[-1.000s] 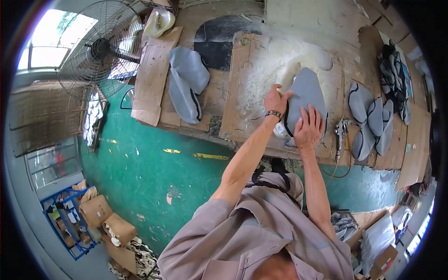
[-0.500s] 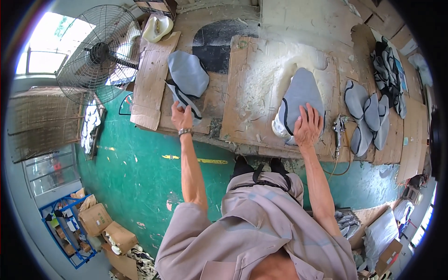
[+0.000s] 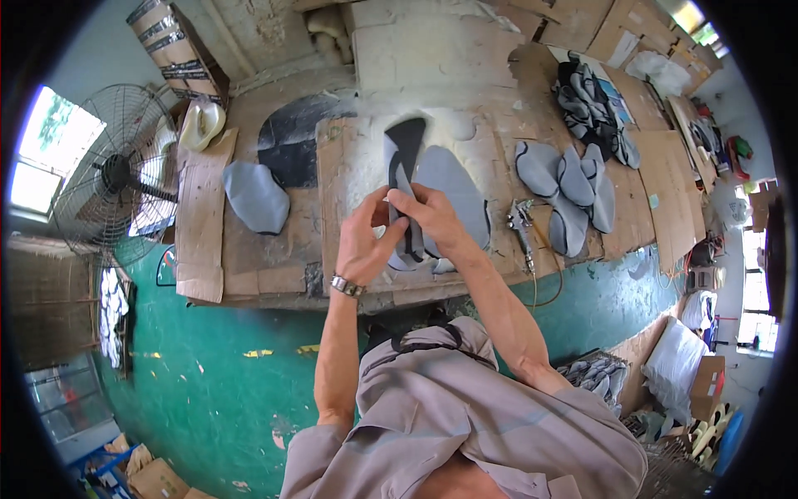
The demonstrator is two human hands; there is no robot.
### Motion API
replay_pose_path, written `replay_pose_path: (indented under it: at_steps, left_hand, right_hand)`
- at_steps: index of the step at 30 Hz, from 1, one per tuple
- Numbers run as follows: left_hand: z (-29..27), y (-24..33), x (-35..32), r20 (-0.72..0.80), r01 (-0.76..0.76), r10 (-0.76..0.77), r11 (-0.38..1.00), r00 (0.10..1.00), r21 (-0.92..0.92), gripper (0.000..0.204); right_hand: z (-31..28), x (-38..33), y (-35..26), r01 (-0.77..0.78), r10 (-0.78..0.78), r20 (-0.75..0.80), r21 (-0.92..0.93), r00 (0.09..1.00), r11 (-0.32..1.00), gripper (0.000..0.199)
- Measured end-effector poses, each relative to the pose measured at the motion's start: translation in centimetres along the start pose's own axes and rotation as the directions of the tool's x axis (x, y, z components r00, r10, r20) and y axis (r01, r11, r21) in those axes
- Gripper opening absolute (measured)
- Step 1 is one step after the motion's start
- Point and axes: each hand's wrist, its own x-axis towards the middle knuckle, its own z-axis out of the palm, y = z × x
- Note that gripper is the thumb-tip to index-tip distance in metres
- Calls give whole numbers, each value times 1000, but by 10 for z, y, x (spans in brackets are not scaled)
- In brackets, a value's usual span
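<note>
Workshop interior, viewed from above: a green painted floor (image 3: 208, 374) and a long wooden bench (image 3: 274, 266) overlaid with cardboard sheets, one of them (image 3: 199, 224) hanging over the near edge at left. Both hands meet over the bench's middle. The left hand (image 3: 364, 241), a watch at its wrist, and the right hand (image 3: 432, 218) each have their grip closed on a dark grey, tongue-shaped cut piece (image 3: 405, 166), held upright between them and raised off the board; its lower end is hidden behind the fingers. A larger grey cut piece (image 3: 453, 187) lies flat directly beneath and to the right, on a white-dusted patch. A separate grey piece (image 3: 253, 195) lies well to the left, beside a black semicircular mat (image 3: 291, 145). To the right, a spray gun (image 3: 521, 220) lies near the edge, and a cluster of grey pieces (image 3: 565, 187) is fanned out beyond it, with a darker heap (image 3: 586, 96) farther back. A taped cardboard box (image 3: 179, 50) stands at the back left; its contents cannot be seen. A pedestal fan (image 3: 112, 179) stands left of the bench. At lower right, a basket (image 3: 598, 370) holds grey pieces, partly cut off by the arm. Items along the right rim are too distorted to identify.
</note>
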Motion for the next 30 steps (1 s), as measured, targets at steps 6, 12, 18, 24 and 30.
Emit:
replay_pose_path:
  at_steps: [6, 12, 18, 24, 30]
  left_hand:
    - [30, 7, -14, -267, -283, 365, 911, 892, 299, 57]
    - [76, -42, -37, 523, 462, -85, 604, 848, -650, 75]
    - [92, -48, 59, 22, 14, -50, -169, 999, -985, 70]
    - [57, -67, 127, 125, 123, -9, -146, 992, -982, 44]
    - [67, -25, 113, 89, 93, 109, -31, 990, -995, 57]
  right_hand:
    - [-39, 4, -28, 112, 36, -269, 515, 963, 850, 11]
    - [-53, 21, -47, 86, 48, -155, 748, 987, 658, 18]
    - [-79, 25, -31, 213, 23, -298, 731, 954, 649, 24]
    - [-110, 42, -43, 160, 89, -261, 790, 961, 591, 35]
    - [-139, 36, -63, 199, -31, -244, 705, 969, 681, 53]
